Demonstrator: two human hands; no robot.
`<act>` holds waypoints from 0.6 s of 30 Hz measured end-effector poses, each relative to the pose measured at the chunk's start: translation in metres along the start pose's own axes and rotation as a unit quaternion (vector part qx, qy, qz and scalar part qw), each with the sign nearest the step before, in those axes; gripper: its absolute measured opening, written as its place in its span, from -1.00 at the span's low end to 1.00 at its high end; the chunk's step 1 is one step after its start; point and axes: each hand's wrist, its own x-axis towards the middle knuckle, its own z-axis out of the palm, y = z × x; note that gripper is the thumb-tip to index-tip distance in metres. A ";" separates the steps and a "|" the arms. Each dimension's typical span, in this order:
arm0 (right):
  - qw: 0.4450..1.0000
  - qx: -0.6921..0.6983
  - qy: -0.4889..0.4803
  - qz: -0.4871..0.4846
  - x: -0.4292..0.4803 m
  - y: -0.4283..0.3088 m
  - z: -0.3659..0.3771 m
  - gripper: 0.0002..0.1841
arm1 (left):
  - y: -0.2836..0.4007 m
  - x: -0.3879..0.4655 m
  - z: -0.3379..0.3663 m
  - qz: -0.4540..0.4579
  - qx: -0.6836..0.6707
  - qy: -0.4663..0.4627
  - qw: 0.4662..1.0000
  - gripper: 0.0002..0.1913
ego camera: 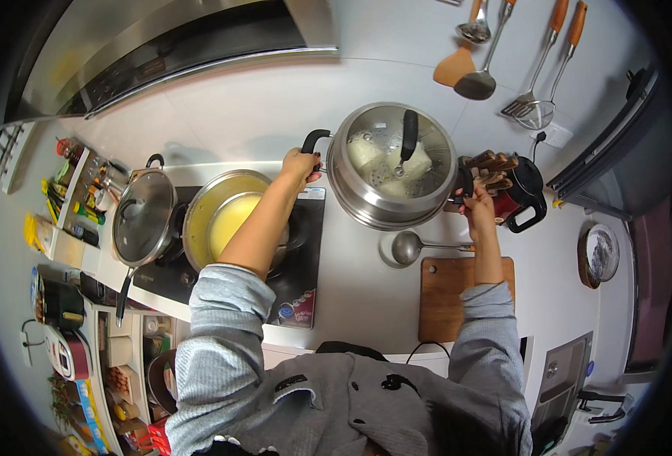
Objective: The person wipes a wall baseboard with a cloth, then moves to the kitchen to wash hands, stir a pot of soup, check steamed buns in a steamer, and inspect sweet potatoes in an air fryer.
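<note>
My left hand and my right hand each grip a black side handle of a stainless steel steamer pot. A glass lid with a black handle covers it; through the glass, pale chunks show on a perforated steamer tray. Left of the steamer, partly behind my left forearm, an uncovered steel pot with yellow liquid stands on a black cooktop. A ladle rests in a small dish just below the steamer. Whether the steamer touches the counter I cannot tell.
A lidded pan stands at the cooktop's left. A wooden cutting board lies under my right forearm. A knife block and an electric kettle stand right of the steamer. Utensils hang on the wall; a sink is at lower right.
</note>
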 end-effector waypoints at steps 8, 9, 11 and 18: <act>0.998 0.005 0.059 -0.028 0.022 0.043 -0.023 -0.54 | -0.035 0.054 0.042 -0.026 0.011 0.009 1.000 -0.89; 0.997 0.007 0.069 -0.025 0.024 0.046 -0.023 -0.55 | -0.037 0.056 0.044 -0.029 0.010 0.005 1.000 -0.89; 0.996 0.019 0.075 -0.034 0.029 0.051 -0.024 -0.55 | -0.037 0.061 0.049 -0.034 0.016 0.001 0.999 -0.88; 0.996 0.002 0.070 -0.056 0.027 0.061 -0.012 -0.45 | -0.059 0.085 0.041 -0.056 -0.011 -0.003 0.998 -0.89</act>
